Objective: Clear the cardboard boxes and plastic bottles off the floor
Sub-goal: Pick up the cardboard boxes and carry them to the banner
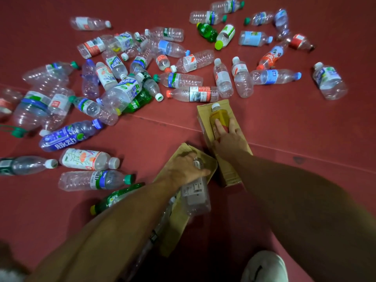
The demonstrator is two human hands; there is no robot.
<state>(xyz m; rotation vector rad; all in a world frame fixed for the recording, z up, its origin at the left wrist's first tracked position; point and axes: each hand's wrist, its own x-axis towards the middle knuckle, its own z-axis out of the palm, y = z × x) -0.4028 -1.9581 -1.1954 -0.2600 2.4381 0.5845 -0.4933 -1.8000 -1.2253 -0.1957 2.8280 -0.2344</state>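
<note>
Two flattened cardboard boxes lie on the red floor near me. On the farther box (pixel 223 155) rests a yellow bottle (pixel 220 117) with a white cap, and my right hand (pixel 228 139) lies on it with fingers stretched along its body. My left hand (pixel 188 166) grips the neck of a clear bottle (pixel 195 197) with a white label, over the nearer box (pixel 177 218). Several empty plastic bottles lie scattered across the floor beyond, among them a blue one (pixel 69 135) and a green one (pixel 114 198).
A dense heap of clear bottles (pixel 61 102) fills the left side; looser bottles (pixel 264 76) spread to the far right. My white shoe (pixel 264 267) shows at the bottom edge. Bare red floor (pixel 315 139) stretches to the right of the boxes.
</note>
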